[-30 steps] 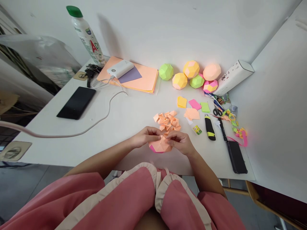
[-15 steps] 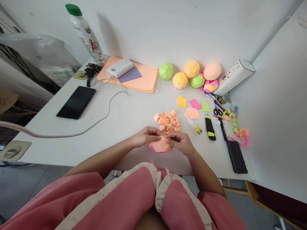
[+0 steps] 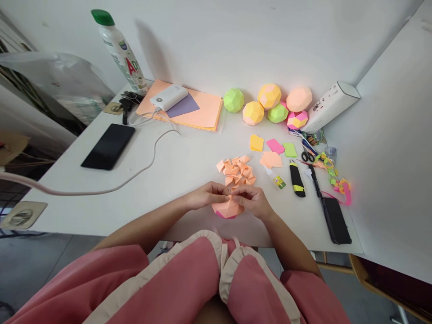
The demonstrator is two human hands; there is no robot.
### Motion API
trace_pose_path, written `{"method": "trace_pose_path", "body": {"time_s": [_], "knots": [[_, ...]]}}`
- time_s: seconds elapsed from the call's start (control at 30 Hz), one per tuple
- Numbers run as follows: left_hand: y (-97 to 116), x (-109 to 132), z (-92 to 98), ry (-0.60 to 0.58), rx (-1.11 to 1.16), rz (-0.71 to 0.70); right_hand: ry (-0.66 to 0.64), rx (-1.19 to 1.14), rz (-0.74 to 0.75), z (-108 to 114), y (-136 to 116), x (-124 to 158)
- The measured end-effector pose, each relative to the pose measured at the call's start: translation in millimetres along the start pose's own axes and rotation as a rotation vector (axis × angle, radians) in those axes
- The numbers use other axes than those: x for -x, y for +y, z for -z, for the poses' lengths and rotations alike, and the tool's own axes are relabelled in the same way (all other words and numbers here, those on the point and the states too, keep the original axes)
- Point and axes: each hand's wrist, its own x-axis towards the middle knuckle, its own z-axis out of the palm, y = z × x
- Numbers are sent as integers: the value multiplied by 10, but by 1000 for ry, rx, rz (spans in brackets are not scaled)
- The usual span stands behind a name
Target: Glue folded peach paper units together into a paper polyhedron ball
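Observation:
Close to the table's front edge, both hands pinch the upper part of a peach origami ball (image 3: 228, 209) with a pink patch at its lower left. My left hand (image 3: 211, 194) is closed on its left side, thumb and finger pressed together. From the right, my right hand (image 3: 252, 201) grips it with the fingertips almost meeting the left ones. The fingers hide the ball's top, so the exact paper unit between them cannot be made out. Just beyond the hands lies a pile of folded peach paper pieces (image 3: 238, 170).
Finished paper balls (image 3: 269, 96) rest along the wall. Small paper stacks (image 3: 271, 159), a glue bottle (image 3: 279, 182), a box cutter (image 3: 297, 179) and scissors (image 3: 307, 156) lie to the right. On the left are a phone (image 3: 108, 146), a cable (image 3: 135, 174), a power bank (image 3: 169, 97) and a bottle (image 3: 123, 54).
The ball has turned and shifted slightly, so its pink patch shows a little more to the front. Both hands keep their pinch on it, with small finger movements.

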Motion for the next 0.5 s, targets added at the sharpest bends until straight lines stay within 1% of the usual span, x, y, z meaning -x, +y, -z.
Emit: {"method": "trace_pose_path", "body": {"time_s": [0.17,0.5], "knots": [[10,-1,-12,20,0,42,17,-31,-34,-9,32,5],[-20,-19,-31,58,30,67,50,-54,-74,-20,61,3]]}}
